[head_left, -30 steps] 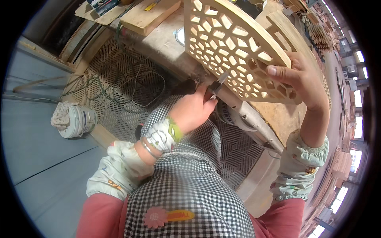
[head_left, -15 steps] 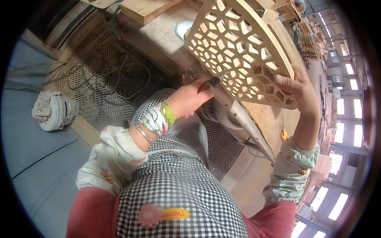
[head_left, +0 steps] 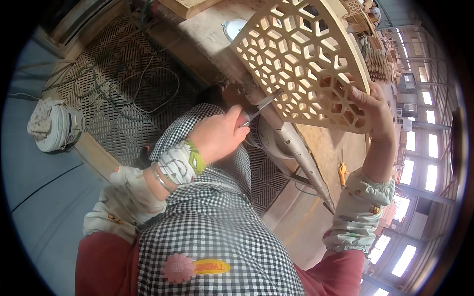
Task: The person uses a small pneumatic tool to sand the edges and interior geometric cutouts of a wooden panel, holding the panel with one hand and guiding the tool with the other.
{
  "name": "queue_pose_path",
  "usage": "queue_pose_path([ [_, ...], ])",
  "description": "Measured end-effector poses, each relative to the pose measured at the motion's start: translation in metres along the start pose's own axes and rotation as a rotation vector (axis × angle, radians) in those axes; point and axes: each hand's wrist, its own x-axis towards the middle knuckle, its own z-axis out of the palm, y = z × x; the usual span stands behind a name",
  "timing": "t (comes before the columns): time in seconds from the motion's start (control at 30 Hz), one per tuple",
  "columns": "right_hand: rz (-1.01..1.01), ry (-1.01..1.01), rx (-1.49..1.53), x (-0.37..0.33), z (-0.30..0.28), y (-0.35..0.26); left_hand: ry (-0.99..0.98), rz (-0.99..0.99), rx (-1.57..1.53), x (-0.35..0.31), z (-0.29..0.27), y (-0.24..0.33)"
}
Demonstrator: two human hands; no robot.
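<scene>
A pale wooden lattice panel (head_left: 302,63), cut through with many angular holes, stands tilted on the workbench. My right hand (head_left: 374,109) grips its right lower edge, thumb over the front face and the other fingers behind. My left hand (head_left: 217,135) is closed round the handle of a slim knife-like tool (head_left: 265,102). Its grey metal blade points up and right, the tip at or just in front of the panel's lower left holes; I cannot tell whether it touches. Most of the handle is hidden in my fingers.
A tool with an orange handle (head_left: 342,173) lies on the bench, right of a rounded bar (head_left: 301,159) along its edge. Behind the panel are a small round lid (head_left: 233,29) and a wooden piece (head_left: 190,5). At left, a white bucket (head_left: 74,126) stands near hoses on floor matting (head_left: 118,93).
My left hand has drawn back slightly down and left with the knife-like tool, and more of its blade shows. My right hand keeps its grip on the panel. The whole view has shifted a little.
</scene>
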Motion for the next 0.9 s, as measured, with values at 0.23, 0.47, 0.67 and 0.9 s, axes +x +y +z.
queue_pose_path([
  [0.23,-0.063,-0.049,-0.022,0.0,-0.002,0.008,0.02,-0.013,0.218,0.037,0.007,0.019],
  [0.47,-0.066,-0.044,-0.055,-0.002,-0.002,0.008,0.02,-0.105,0.144,0.034,0.014,0.006],
  [0.67,-0.004,0.029,-0.037,0.0,0.006,0.003,-0.149,-0.234,-0.42,-0.014,0.006,-0.007],
  [0.9,-0.023,0.042,-0.039,0.007,-0.003,0.016,-0.424,-0.334,-0.884,0.016,0.01,-0.017],
])
